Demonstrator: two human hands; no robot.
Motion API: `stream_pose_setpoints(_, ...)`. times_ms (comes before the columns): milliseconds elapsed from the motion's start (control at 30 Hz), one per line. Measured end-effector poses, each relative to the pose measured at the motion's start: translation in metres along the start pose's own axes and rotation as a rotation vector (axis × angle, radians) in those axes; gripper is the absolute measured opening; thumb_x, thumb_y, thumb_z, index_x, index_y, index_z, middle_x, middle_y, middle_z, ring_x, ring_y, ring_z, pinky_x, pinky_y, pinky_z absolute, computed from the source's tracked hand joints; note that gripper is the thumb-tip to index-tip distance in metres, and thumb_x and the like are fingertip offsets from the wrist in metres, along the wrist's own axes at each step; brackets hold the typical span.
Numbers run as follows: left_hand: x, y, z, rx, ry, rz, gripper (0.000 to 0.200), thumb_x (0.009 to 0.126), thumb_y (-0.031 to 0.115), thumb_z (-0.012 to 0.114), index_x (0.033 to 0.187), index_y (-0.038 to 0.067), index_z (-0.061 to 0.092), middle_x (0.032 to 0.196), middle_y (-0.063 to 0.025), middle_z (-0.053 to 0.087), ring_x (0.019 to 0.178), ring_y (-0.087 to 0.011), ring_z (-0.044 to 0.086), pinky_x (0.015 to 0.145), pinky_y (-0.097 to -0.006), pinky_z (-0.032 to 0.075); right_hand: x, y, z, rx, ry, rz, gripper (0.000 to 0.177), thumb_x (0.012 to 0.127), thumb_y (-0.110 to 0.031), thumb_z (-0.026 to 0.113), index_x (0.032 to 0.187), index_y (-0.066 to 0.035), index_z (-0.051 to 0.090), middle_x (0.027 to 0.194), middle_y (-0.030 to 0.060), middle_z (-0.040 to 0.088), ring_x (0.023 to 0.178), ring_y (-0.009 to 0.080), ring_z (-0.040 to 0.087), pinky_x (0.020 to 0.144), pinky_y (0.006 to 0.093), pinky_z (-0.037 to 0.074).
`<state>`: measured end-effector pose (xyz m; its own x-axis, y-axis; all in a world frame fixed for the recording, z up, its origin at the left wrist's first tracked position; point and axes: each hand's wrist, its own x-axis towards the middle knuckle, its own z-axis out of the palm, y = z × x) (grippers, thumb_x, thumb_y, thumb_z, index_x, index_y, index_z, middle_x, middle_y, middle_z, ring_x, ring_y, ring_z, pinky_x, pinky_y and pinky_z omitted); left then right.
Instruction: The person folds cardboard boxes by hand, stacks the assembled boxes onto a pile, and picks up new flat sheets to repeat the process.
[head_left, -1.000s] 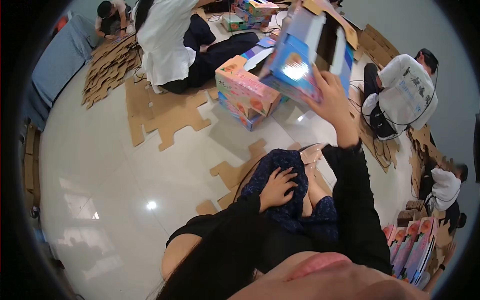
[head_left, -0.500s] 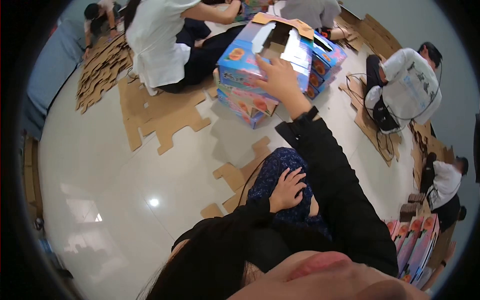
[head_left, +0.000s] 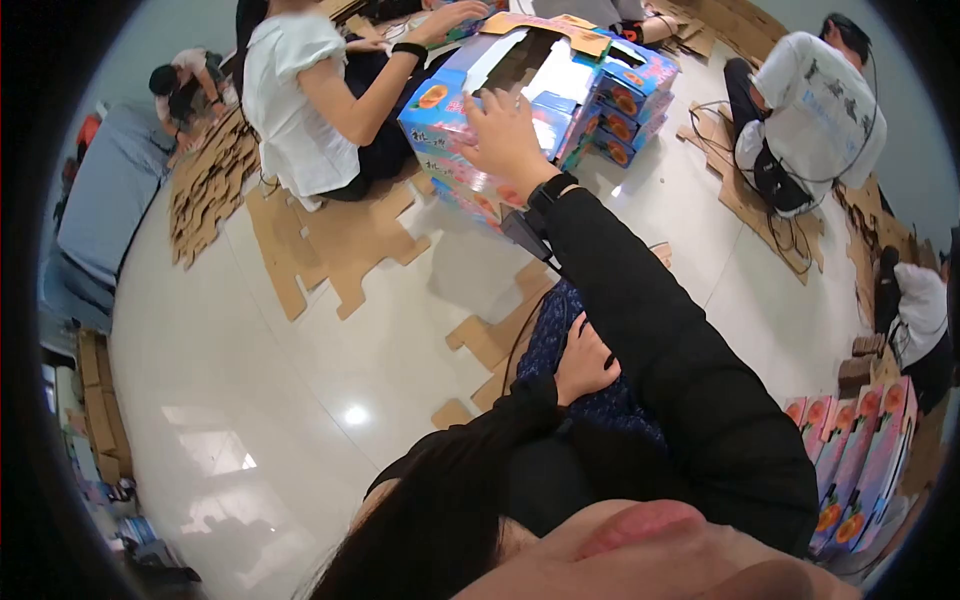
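Observation:
A blue and pink carton printed with peaches (head_left: 440, 98) sits on top of a stack of similar cartons (head_left: 455, 180). The upper carton's flaps stand apart around an opening (head_left: 518, 62) in its top. My right hand (head_left: 507, 138) reaches forward and rests on the near top edge of this carton, fingers spread. In my lap, my left hand (head_left: 588, 362) lies on dark blue patterned cloth (head_left: 545, 335), its fingers laid over the knee and partly hidden by my right sleeve.
More peach cartons (head_left: 632, 100) are stacked just right of mine. Flat cardboard pieces (head_left: 340, 235) lie on the tiled floor. A co-worker in white (head_left: 300, 110) sits close at the left; another person (head_left: 815, 110) sits at the right. Folded pink cartons (head_left: 850, 460) stand at lower right.
The upper carton now lines up more closely with the stack beneath, my right hand still on it. The view has shifted, and the near co-worker's arm shows left of the carton.

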<state>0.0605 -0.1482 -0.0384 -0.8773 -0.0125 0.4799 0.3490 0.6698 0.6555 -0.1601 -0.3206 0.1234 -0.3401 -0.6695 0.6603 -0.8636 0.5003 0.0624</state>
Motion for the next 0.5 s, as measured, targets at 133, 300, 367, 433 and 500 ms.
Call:
stream_pose_setpoints(133,-0.008,-0.005,0.001,0.083,-0.056,0.023,0.029,0.077,0.026,0.066,0.099,0.006,0.068,0.122,-0.014,0.059,0.131,-0.0317,0.043,0.116,-0.0508,0.021,-0.046,0.003,-0.021,0.217,0.229,-0.337,0.047,0.076,-0.024,0.069,0.12,-0.007,0.061,0.132,0.0165,0.053,0.127,0.0361,0.047,0.112,0.0568,0.028)
stream_pose_setpoints(300,-0.016,-0.009,-0.005,-0.035,-0.122,-0.075,0.027,0.078,0.021,0.067,0.103,0.011,0.069,0.127,-0.0092,0.057,0.132,-0.0295,0.044,0.115,-0.0503,0.021,-0.229,0.02,-0.089,0.564,-0.029,-0.248,0.029,0.067,-0.009,0.07,0.096,-0.008,0.067,0.12,0.0169,0.06,0.122,0.0371,0.053,0.108,0.0519,0.038)
stream_pose_setpoints(367,-0.009,-0.005,-0.008,0.027,-0.083,0.005,0.024,0.078,0.018,0.067,0.102,0.013,0.069,0.13,-0.0081,0.057,0.136,-0.0286,0.042,0.115,-0.0506,0.021,-0.297,0.055,-0.125,0.479,-0.117,0.034,0.03,0.068,-0.009,0.07,0.098,-0.006,0.069,0.114,0.0178,0.063,0.112,0.0367,0.057,0.098,0.0478,0.045)
stream_pose_setpoints(433,-0.007,-0.003,-0.006,0.036,-0.084,0.005,0.021,0.078,0.017,0.066,0.098,0.015,0.069,0.133,-0.0072,0.058,0.138,-0.0276,0.042,0.114,-0.0523,0.021,-0.374,0.092,-0.159,0.405,-0.181,0.478,0.029,0.071,-0.011,0.07,0.1,-0.006,0.069,0.109,0.0179,0.064,0.104,0.0371,0.059,0.094,0.0449,0.047)
stream_pose_setpoints(500,-0.004,-0.001,-0.005,0.067,-0.099,0.008,0.02,0.078,0.017,0.066,0.098,0.015,0.07,0.131,-0.0073,0.06,0.137,-0.0281,0.043,0.114,-0.0522,0.021,-0.451,0.124,-0.208,0.093,-0.225,0.618,0.026,0.074,-0.014,0.07,0.099,-0.005,0.069,0.103,0.0174,0.066,0.099,0.0377,0.06,0.09,0.0436,0.048)
